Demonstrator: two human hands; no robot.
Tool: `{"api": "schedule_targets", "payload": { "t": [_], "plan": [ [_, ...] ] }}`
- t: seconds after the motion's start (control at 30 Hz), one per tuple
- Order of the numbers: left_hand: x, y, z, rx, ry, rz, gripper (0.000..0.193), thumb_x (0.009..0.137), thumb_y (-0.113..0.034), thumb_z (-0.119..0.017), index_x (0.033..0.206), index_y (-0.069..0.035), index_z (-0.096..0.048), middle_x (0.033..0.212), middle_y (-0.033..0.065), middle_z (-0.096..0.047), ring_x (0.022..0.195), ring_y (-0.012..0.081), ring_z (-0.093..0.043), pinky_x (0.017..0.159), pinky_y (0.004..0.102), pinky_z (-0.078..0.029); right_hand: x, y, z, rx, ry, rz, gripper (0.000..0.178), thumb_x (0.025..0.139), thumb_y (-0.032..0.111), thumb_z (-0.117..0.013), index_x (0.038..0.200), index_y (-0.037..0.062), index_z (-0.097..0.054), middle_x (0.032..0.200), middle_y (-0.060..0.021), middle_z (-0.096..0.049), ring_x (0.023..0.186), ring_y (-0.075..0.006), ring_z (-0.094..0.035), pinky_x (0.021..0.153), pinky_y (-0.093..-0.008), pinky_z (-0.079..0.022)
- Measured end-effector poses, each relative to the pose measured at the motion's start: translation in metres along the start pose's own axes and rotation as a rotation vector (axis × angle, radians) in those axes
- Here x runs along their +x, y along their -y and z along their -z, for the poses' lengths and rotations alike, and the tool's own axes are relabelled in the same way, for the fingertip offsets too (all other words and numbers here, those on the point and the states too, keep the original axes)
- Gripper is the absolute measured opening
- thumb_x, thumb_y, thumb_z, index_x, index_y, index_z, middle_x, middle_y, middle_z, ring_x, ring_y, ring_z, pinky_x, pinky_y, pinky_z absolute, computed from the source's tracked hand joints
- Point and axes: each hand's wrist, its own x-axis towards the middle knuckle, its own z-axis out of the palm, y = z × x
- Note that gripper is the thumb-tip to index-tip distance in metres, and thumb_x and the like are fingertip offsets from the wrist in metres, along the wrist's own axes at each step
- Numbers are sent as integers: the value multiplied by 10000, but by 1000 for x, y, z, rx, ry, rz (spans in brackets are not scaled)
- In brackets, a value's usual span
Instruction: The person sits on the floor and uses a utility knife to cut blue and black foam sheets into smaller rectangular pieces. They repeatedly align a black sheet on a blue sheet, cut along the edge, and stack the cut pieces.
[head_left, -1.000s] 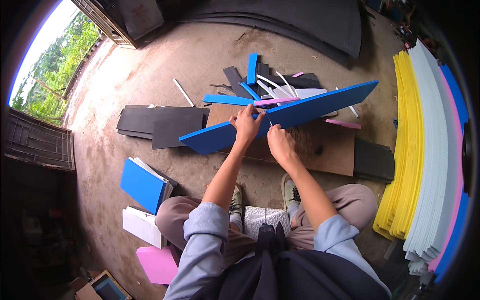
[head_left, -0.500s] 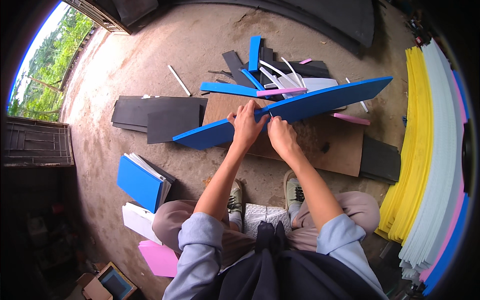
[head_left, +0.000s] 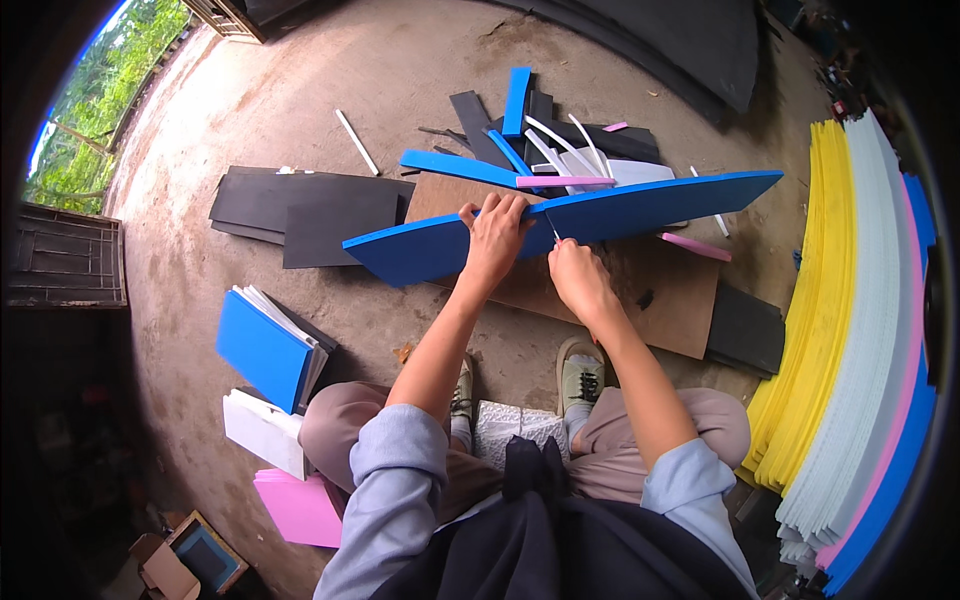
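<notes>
A long blue foam sheet is held tilted on edge in front of me, over a brown board. My left hand is closed over its top edge near the middle, fingers curled to the far side. Just right of it, my right hand is closed around a thin-bladed knife. The blade runs up from my fist to the sheet's top edge, where a notch shows beside my left hand. The knife's handle is mostly hidden in my fist.
Behind the sheet lie blue, black, white and pink foam offcuts. Black sheets lie to the left, above blue, white and pink stacks. Tall yellow foam sheets and pale ones stand at right.
My right hand has drawn the knife toward me and slightly right, so more of the blade shows. My left hand keeps its grip on the sheet. The whole view has shifted a little.
</notes>
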Motion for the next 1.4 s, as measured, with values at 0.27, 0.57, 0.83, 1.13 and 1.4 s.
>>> {"api": "schedule_targets", "payload": {
  "t": [0.27, 0.57, 0.83, 1.13, 1.4],
  "plan": [
    [-11, -4, 0, 15, -9, -35, 164, 759, -197, -634, 890, -145, -551, 836, -12, -551, 913, 171, -505, 827, 440, -242, 25, -3, -16, -10, 224, -69, 262, 882, 175, -459, 881, -36, -615, 885, -258, -627, 868, -388, -618, 731, -452, -516],
    [-7, -6, 0, -3, 16, 17, 164, 767, -174, -627, 910, -134, -555, 845, 0, -551, 925, 186, -501, 827, 454, -252, 50, -37, -94, 84, 159, -82, 336, 879, 217, -439, 1171, 57, -485, 1049, -229, -592, 967, -391, -578, 822, -463, -477],
    [9, -21, 7, 34, 147, 56, 277, 712, -257, -695, 918, -123, -567, 858, 32, -610, 888, 208, -567, 872, 445, -307, 57, -61, -120, -23, 169, -40, 382, 890, 244, -417, 1235, 83, -446, 1182, -218, -511, 1034, -379, -545, 832, -484, -472],
    [23, -6, 6, 107, 266, -52, 244, 705, -281, -692, 760, -86, -555, 651, 98, -631, 656, 268, -633, 670, 335, -484, 35, -30, -85, 135, 220, -47, 361, 889, 211, -405, 1213, 59, -451, 1155, -234, -524, 983, -399, -565, 818, -466, -480],
    [15, -12, -1, 21, 206, -116, 241, 692, -249, -689, 746, -66, -543, 677, 102, -634, 675, 271, -631, 698, 337, -484, 18, -57, -110, 18, 153, 19, 316, 882, 191, -414, 1071, -52, -487, 876, -267, -612, 816, -396, -623, 686, -448, -526]
  ]
}}
